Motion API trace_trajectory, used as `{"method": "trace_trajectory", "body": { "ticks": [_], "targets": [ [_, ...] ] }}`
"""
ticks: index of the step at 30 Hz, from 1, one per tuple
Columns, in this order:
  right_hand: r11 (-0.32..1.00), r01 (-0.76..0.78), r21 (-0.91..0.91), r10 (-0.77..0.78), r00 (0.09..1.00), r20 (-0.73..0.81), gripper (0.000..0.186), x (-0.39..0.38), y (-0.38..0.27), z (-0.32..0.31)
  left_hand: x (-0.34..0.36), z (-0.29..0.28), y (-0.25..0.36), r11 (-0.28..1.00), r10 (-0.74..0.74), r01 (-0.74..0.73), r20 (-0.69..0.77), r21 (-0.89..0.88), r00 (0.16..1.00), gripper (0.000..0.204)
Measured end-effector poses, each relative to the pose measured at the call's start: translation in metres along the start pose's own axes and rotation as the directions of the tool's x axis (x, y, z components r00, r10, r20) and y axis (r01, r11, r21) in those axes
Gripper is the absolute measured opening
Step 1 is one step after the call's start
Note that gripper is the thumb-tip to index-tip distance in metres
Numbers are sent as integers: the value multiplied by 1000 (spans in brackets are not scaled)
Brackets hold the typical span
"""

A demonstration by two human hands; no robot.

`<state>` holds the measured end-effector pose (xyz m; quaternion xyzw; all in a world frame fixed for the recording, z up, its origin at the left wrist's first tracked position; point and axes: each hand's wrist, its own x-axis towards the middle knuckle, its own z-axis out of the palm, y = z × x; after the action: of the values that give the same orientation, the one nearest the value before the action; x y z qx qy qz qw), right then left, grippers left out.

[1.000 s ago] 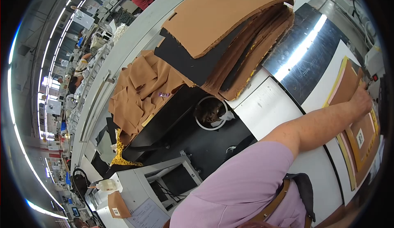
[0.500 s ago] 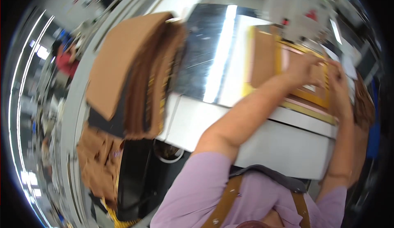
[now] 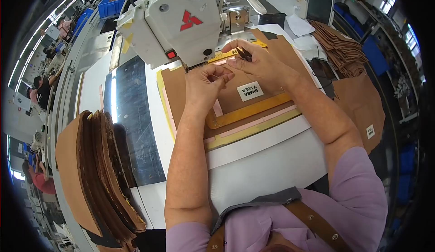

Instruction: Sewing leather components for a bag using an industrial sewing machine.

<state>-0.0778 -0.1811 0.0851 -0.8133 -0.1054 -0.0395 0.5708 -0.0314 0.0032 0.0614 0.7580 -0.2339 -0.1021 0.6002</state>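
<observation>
Head view. Both hands meet at upper centre of the frame, just below the white industrial sewing machine head (image 3: 174, 18).

Left hand (image 3: 205, 83): fingers curled inward, fingertips pinched together; what the grip holds, if anything, cannot be told. It rests over the flat brown leather panel (image 3: 181, 93) lying in the yellow plastic sewing template frame (image 3: 251, 111).

Right hand (image 3: 258, 61): grip closed on a small dark tool (image 3: 244, 53), which sits between thumb and forefinger, just right of the machine's needle area. The hand touches the leather panel; a white rectangular label (image 3: 250, 91) lies just below the wrist.

Template and panel lie on the white table (image 3: 267, 161), centre of frame, touching the machine base.

Lower left: tall stack of brown leather and board pieces (image 3: 97, 179), set on edge. Right edge: loose brown leather sheets (image 3: 358, 97); a fanned stack of brown pieces (image 3: 337, 43) above them. Upper right: a small grey screen (image 3: 321, 0).

Far left: other people at workstations, small and blurred.
</observation>
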Motion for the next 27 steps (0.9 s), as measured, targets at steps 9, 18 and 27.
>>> {"method": "trace_trajectory", "body": {
  "ticks": [9,18,27],
  "targets": [
    [1000,1,-22,0,1000,11,51,7,12,0,-1,3,0,978,137,-123,-78,170,987,36],
    [973,-111,204,95,992,89,46,4,11,1,2,4,-5,977,66,-55,-50,206,997,27],
    [976,70,-206,-64,997,39,36,8,26,-5,2,1,-5,983,9,9,-102,184,995,10]
  ]
}}
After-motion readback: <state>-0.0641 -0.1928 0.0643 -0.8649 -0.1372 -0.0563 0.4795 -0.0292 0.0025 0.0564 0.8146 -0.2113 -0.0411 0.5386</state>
